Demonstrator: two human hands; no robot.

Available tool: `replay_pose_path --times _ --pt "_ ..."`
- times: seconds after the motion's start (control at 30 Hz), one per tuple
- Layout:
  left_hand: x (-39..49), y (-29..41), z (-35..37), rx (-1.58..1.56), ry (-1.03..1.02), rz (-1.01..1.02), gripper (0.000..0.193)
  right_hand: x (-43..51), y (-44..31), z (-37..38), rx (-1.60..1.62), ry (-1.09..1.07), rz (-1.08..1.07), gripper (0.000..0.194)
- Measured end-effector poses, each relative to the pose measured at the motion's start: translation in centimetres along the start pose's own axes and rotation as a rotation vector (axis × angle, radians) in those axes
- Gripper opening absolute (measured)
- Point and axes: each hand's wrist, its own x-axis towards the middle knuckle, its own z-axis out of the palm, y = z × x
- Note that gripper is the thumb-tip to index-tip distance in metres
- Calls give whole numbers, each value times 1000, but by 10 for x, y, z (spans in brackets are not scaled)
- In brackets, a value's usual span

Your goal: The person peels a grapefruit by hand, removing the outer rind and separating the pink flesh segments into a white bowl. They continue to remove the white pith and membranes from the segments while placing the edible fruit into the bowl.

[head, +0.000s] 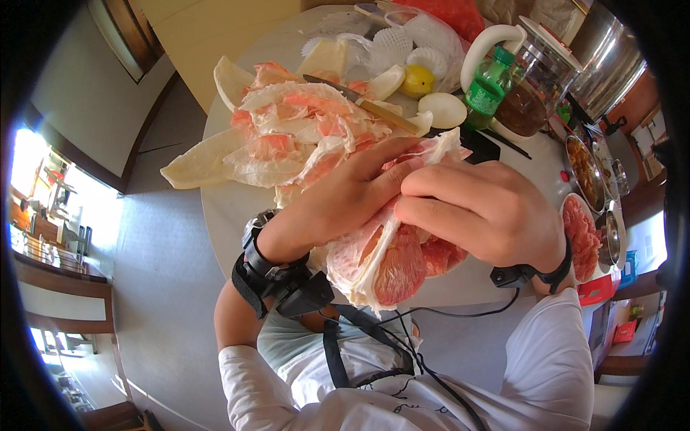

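Note:
Both my hands work close together on a large piece of pink pomelo (399, 269), its white membrane partly opened over the flesh. My left hand (345, 199) grips the piece from the left and top. My right hand (480, 210) has its fingers bent at the upper right of the piece, thumb hidden; they seem to pinch membrane. Just beyond lies a heap of peeled membrane and thick rind (302, 129). A knife with a tan handle (388, 114) rests on that heap, blade towards the far left. More pink flesh (447, 253) shows below my right hand.
A plate of pomelo flesh (579, 237) stands at the right, near metal dishes of food (582, 172). Behind are a green-capped bottle (488, 89), a pitcher of dark liquid (520, 108), a yellow fruit (418, 81) and foam nets (391, 46). Cables (458, 313) hang below my wrists.

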Motion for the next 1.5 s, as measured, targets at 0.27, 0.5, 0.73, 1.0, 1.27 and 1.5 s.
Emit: replay_pose_path --times 0.27,0.5,0.73,1.0,1.27,1.5 --pt "3 4 -2 -23 -16 -55 41 1 -3 3 -171 11 20 21" --pt "-1 25 -7 25 -142 -90 43 25 28 -13 107 -36 162 13" --pt "-6 9 -7 213 -130 194 45 79 88 17 250 -347 262 27" --pt "-13 14 -19 239 -2 245 44 83 59 -20 347 -256 236 27" --pt "-11 16 -19 -64 -34 -28 41 67 8 -33 358 -213 -67 16" --pt "0 13 -29 107 -217 226 38 67 3 -29 209 -298 -147 15"
